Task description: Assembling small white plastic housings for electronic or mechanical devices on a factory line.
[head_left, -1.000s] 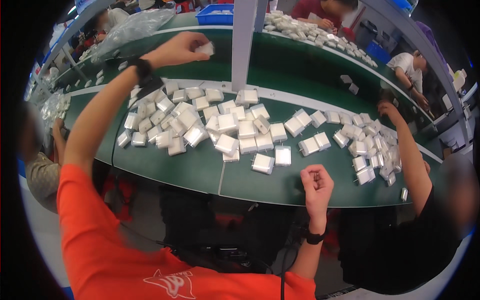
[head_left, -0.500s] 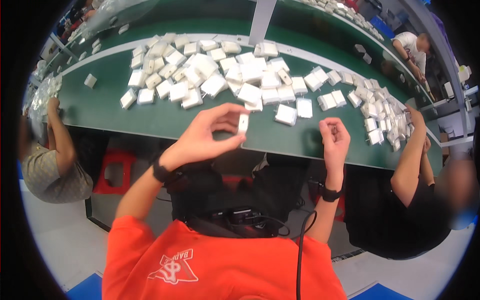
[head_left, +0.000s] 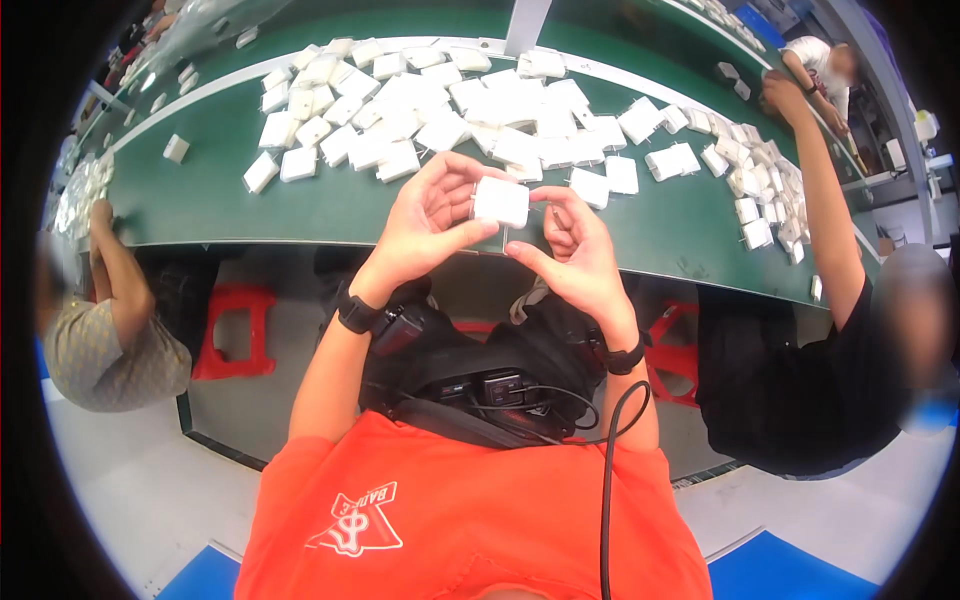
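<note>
A small white square block (head_left: 501, 201) is held up in front of me, above the near edge of the green table (head_left: 210, 195). My left hand (head_left: 430, 222) grips it from the left with fingers and thumb. My right hand (head_left: 572, 252) touches its right and lower side with its fingertips. Behind the hands, a large pile of the same white blocks (head_left: 430, 100) covers the table.
A person in a black top (head_left: 800, 370) sits at my right, one arm (head_left: 815, 190) reaching into more white blocks (head_left: 760, 185). Another person (head_left: 110, 320) sits at my left. A red stool (head_left: 235, 330) stands under the table. A grey post (head_left: 527, 25) rises mid-table.
My left hand drew back from the far side of the table with a white block. Both hands have come together in front of me and now hold it.
</note>
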